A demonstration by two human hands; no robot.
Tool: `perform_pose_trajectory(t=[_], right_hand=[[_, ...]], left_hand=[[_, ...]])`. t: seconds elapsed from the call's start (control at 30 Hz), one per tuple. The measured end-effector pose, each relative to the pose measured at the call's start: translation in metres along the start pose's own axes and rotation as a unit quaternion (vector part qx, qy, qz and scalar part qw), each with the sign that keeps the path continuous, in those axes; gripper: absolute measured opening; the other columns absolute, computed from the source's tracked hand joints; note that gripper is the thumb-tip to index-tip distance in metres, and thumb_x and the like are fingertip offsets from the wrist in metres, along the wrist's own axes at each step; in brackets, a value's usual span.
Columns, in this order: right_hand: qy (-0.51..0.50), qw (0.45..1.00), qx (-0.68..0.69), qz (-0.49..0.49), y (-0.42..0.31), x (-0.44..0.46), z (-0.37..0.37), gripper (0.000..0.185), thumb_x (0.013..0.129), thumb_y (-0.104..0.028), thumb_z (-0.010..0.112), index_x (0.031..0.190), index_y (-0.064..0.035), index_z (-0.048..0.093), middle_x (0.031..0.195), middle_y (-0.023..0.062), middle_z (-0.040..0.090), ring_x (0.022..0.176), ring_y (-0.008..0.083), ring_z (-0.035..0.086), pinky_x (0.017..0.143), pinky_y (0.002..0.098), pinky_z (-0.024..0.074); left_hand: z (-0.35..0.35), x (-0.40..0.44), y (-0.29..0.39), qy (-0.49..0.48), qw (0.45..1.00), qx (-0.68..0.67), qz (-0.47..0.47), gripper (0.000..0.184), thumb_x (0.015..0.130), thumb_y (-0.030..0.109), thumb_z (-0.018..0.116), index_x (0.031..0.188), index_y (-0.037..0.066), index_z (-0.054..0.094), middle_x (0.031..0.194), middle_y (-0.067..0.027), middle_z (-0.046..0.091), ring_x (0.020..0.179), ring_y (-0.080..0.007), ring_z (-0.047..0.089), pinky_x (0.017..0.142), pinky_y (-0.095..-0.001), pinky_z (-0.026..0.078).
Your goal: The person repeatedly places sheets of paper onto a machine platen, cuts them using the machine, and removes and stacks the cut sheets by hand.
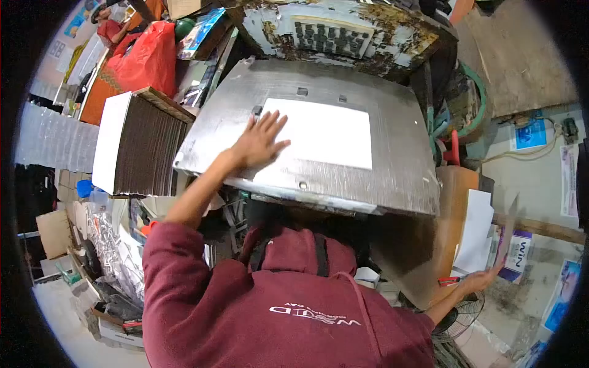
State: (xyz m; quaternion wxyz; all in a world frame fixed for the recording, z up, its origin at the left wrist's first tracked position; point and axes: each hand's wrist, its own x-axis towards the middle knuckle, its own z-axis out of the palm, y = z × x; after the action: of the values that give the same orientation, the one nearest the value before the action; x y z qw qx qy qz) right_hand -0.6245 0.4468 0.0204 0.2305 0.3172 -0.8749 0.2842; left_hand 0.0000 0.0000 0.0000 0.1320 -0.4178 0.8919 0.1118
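Note:
My left hand (261, 141) lies palm down with its fingers spread on the left end of a white sheet (331, 135). The sheet rests on a slanted metal plate (399, 147), close to a small dark stop by my fingertips. Out at the right, my right hand (481, 280) has its fingers around the lower end of a thin sheet (508, 233), seen nearly edge-on and blurred. Beyond the metal plate stands a worn upright platen (264, 27) carrying a block of small dark pads (331, 38).
Left of the plate is a thick stack of white-faced boards (113, 144) with dark edges. White sheets (473, 233) lie on an orange-brown surface at the right, near a red handle (454, 147). A red bag (147, 58) and another person (111, 27) appear at upper left.

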Motion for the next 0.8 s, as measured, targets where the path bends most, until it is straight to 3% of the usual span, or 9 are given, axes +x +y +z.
perform_pose_trajectory(t=[0.07, 0.17, 0.2, 0.23, 0.33, 0.47, 0.57, 0.7, 0.8], right_hand=[[-0.041, 0.985, -0.111, -0.123, 0.0, -0.034, 0.035, 0.052, 0.098, 0.006, 0.035, 0.147, -0.0089, 0.045, 0.158, 0.0178, 0.033, 0.132, 0.0364, 0.051, 0.11, 0.0456, 0.0424], [-0.119, 0.992, 0.004, -0.052, 0.049, -0.017, 0.07, 0.042, 0.106, -0.023, 0.039, 0.144, -0.0078, 0.049, 0.156, 0.0235, 0.032, 0.133, 0.045, 0.045, 0.107, 0.0476, 0.0424], [-0.143, 0.979, -0.138, -0.037, 0.069, -0.036, 0.083, 0.051, 0.104, -0.03, 0.042, 0.148, -0.0044, 0.043, 0.156, 0.0259, 0.031, 0.137, 0.044, 0.041, 0.11, 0.0475, 0.0391], [-0.148, 0.974, -0.165, -0.045, 0.079, -0.039, 0.1, 0.055, 0.103, -0.034, 0.044, 0.149, -0.0035, 0.04, 0.156, 0.0258, 0.03, 0.138, 0.0437, 0.039, 0.11, 0.0476, 0.0383], [-0.203, 0.967, -0.135, -0.075, 0.09, -0.066, 0.103, 0.066, 0.102, -0.036, 0.049, 0.153, -0.0003, 0.028, 0.159, 0.0235, 0.026, 0.141, 0.0421, 0.035, 0.111, 0.0475, 0.0366], [-0.177, 0.954, -0.178, -0.163, 0.108, -0.068, 0.088, 0.053, 0.103, -0.024, 0.045, 0.151, -0.003, 0.036, 0.157, 0.0258, 0.028, 0.137, 0.0448, 0.04, 0.109, 0.047, 0.0418], [-0.174, 0.959, -0.166, -0.149, 0.106, -0.067, 0.086, 0.046, 0.103, -0.016, 0.042, 0.148, -0.0035, 0.042, 0.155, 0.0272, 0.031, 0.134, 0.0457, 0.044, 0.107, 0.0462, 0.0453], [-0.172, 0.975, -0.107, -0.095, 0.106, -0.057, 0.089, 0.041, 0.104, -0.011, 0.039, 0.142, -0.0006, 0.049, 0.148, 0.0285, 0.041, 0.128, 0.0441, 0.051, 0.104, 0.0442, 0.0482], [-0.151, 0.987, -0.053, 0.022, 0.161, -0.043, 0.102, 0.039, 0.104, -0.011, 0.038, 0.138, 0.0009, 0.052, 0.138, 0.0287, 0.052, 0.122, 0.0422, 0.057, 0.102, 0.0442, 0.0495]], left_hand=[[-0.003, -0.06, 0.017, 0.028, 0.999, -0.044, 0.005, 0.085, 0.095, 0.07, 0.037, 0.16, 0.02, 0.014, 0.165, -0.0184, 0.008, 0.151, -0.0416, 0.003, 0.122, -0.0566, 0.008], [-0.013, -0.099, 0.078, 0.055, 0.994, -0.076, 0.06, 0.094, 0.089, 0.074, 0.046, 0.16, 0.019, 0.015, 0.164, -0.0206, 0.012, 0.151, -0.0438, 0.004, 0.122, -0.0551, 0.008], [-0.01, -0.124, 0.083, 0.059, 0.993, -0.087, 0.055, 0.099, 0.084, 0.068, 0.06, 0.16, 0.019, 0.016, 0.163, -0.0208, 0.014, 0.151, -0.0443, 0.004, 0.122, -0.0552, 0.009], [-0.019, -0.134, 0.086, 0.005, 1.0, -0.016, 0.025, 0.09, 0.086, 0.037, 0.068, 0.159, 0.021, 0.019, 0.163, -0.017, 0.02, 0.151, -0.0418, 0.012, 0.122, -0.055, 0.017], [-0.037, -0.171, 0.065, 0.076, 0.992, -0.061, -0.074, 0.09, 0.072, -0.008, 0.057, 0.154, 0.021, 0.034, 0.159, -0.0084, 0.033, 0.145, -0.0366, 0.033, 0.117, -0.0501, 0.033], [-0.112, -0.243, 0.031, 0.332, 0.9, -0.126, -0.251, 0.077, 0.067, -0.021, 0.041, 0.136, 0.008, 0.056, 0.142, -0.0202, 0.053, 0.135, -0.038, 0.047, 0.116, -0.0425, 0.034], [-0.121, -0.29, -0.016, 0.427, 0.815, 0.08, -0.384, 0.079, 0.073, -0.02, 0.034, 0.143, 0.013, 0.052, 0.147, -0.0187, 0.049, 0.139, -0.0352, 0.043, 0.118, -0.0431, 0.032], [-0.07, -0.311, -0.123, 0.418, 0.718, 0.252, -0.495, 0.08, 0.08, -0.005, 0.047, 0.154, 0.025, 0.037, 0.148, -0.0273, 0.043, 0.139, -0.0462, 0.037, 0.115, -0.052, 0.031], [-0.013, -0.315, -0.196, 0.39, 0.74, 0.201, -0.509, 0.077, 0.081, 0.002, 0.051, 0.154, 0.024, 0.035, 0.14, -0.0334, 0.046, 0.133, -0.0498, 0.041, 0.118, -0.053, 0.025]])
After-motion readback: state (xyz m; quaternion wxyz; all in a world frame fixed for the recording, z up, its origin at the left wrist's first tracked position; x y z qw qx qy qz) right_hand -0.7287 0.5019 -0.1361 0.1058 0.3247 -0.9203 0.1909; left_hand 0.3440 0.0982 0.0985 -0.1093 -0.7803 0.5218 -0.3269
